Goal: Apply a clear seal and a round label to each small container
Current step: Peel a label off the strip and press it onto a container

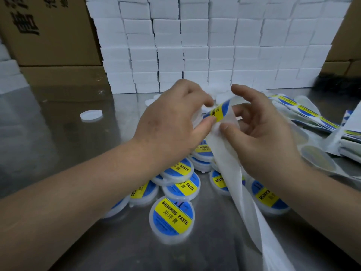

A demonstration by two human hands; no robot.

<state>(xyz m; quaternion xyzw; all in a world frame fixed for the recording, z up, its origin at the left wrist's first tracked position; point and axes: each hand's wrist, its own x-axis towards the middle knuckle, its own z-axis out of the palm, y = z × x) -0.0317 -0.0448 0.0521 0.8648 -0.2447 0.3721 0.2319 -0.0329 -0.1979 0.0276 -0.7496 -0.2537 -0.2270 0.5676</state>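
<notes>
Backing strip [244, 192]: trails from hands toward camera; keep it taut.
Left hand [172, 122]: thumb and fingertip pinch label's edge.
Right hand [263, 133]: thumb pinches strip, other fingers loosely curled.
Round label [219, 112]: between hands, half peeled; touch only its rim.

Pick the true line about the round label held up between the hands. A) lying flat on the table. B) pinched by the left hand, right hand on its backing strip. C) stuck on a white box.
B: the left hand pinches the round label; the right hand holds the backing strip.
</notes>
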